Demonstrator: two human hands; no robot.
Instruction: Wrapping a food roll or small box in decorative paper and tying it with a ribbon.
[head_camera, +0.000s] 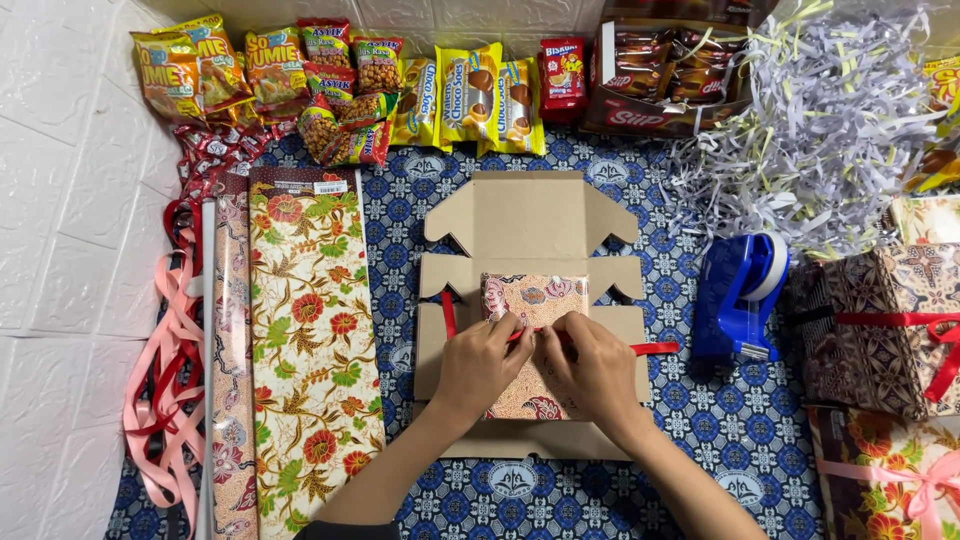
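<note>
Head view: taking the flattened cardboard box (530, 225) as landmark, loose pink and red ribbons (165, 370) lie far left of it, then a sheet of floral batik wrapping paper (315, 350). On the box's middle sits a small batik-wrapped parcel (535, 300). Left hand (480, 365) and right hand (595, 370) meet over the parcel, fingers pinched shut on a red ribbon (655, 348) crossing it. Right of the box stand a blue tape dispenser (735, 295) and a wrapped gift box (890, 325).
</note>
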